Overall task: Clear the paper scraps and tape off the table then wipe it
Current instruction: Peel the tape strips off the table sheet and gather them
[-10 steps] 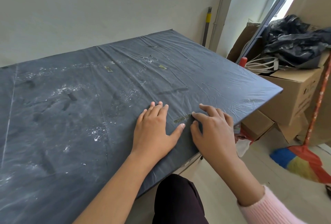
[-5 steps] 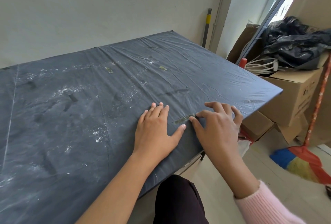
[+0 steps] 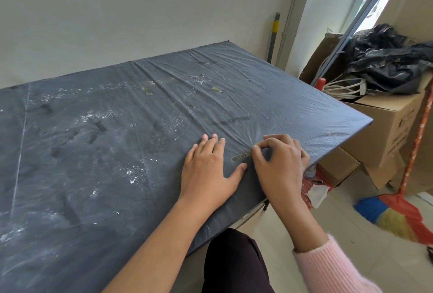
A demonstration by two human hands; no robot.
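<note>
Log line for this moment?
left hand: flat on table | right hand: pinches tape strip end | pending: two tape bits, white specks, wipe

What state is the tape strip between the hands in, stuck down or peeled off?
Stuck down: the tape strip lies flat on the table cover; the right hand pinches at one end, no lifted part visible.

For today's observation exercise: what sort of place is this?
Probably a storeroom or workroom: stacked boxes, a broom, and a plastic-covered table with tape stuck on.
</note>
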